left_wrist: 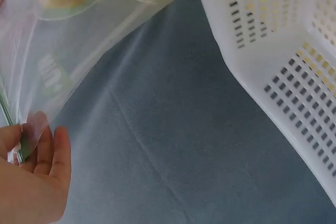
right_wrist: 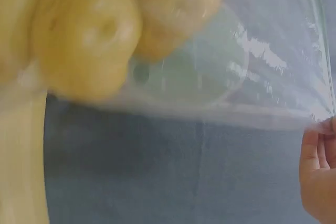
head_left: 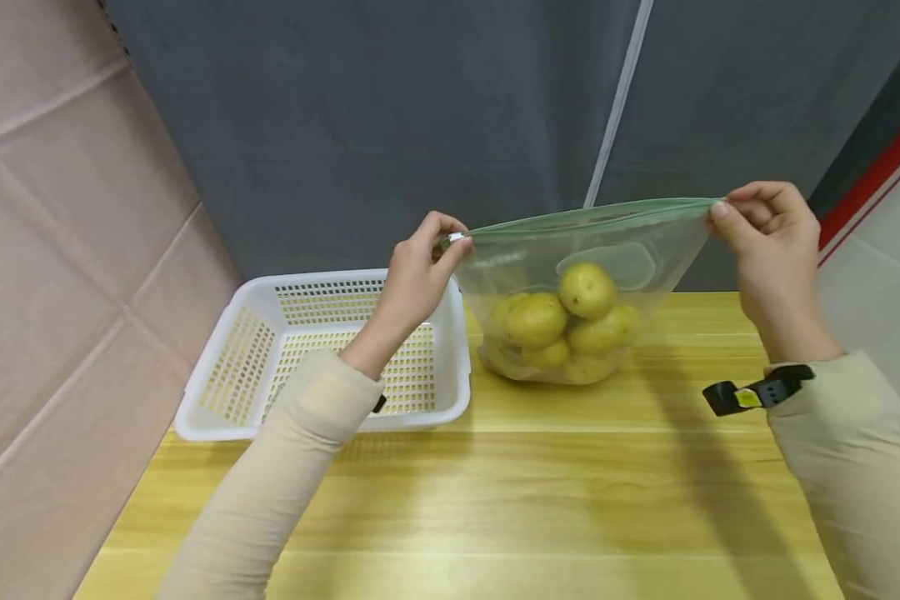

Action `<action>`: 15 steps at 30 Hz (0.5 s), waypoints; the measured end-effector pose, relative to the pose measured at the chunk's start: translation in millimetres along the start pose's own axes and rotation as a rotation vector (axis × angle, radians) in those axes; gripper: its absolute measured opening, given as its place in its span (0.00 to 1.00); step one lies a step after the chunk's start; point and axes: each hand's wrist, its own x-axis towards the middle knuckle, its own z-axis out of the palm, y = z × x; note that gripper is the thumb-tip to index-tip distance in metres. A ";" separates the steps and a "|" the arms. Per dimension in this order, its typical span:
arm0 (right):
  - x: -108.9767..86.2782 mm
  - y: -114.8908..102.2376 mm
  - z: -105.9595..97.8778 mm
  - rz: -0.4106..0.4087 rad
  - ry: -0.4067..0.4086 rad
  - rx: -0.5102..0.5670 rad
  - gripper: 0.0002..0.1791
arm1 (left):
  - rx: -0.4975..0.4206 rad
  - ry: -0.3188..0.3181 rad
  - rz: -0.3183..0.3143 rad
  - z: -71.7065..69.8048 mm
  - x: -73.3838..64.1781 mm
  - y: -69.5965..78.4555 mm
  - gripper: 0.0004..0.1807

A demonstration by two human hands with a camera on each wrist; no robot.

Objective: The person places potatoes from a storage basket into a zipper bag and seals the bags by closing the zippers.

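Note:
A clear zip bag [head_left: 667, 267] with a green top strip hangs stretched between both hands, several yellow potatoes [head_left: 536, 320] gathered in its lower part. My left hand [head_left: 417, 271] pinches the bag's left top corner, at a small white slider [head_left: 456, 237]. At the opposite corner, my right hand [head_left: 776, 246] pinches the strip's end between thumb and fingers. In the left wrist view, the left hand [left_wrist: 39, 182] has thumb and fingers on the green strip. Whether the bag's bottom touches the table I cannot tell.
A white perforated plastic basket [head_left: 461, 392] stands left of the bag, partly behind the left forearm. Beneath is a yellow wood-grain table [head_left: 450, 508]. A dark grey curtain [head_left: 375, 125] hangs behind, and a pinkish padded wall [head_left: 67, 250] rises at the left.

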 end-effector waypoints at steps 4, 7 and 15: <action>6.4 3.3 2.7 0.082 0.044 0.207 0.12 | -0.126 0.037 -0.045 3.4 2.8 3.0 0.12; 10.6 7.2 4.1 0.112 0.078 0.269 0.12 | -0.200 0.065 -0.091 6.3 6.1 3.5 0.13; 19.2 17.5 3.6 0.183 0.132 0.178 0.10 | -0.257 0.087 -0.158 16.1 12.4 -1.5 0.15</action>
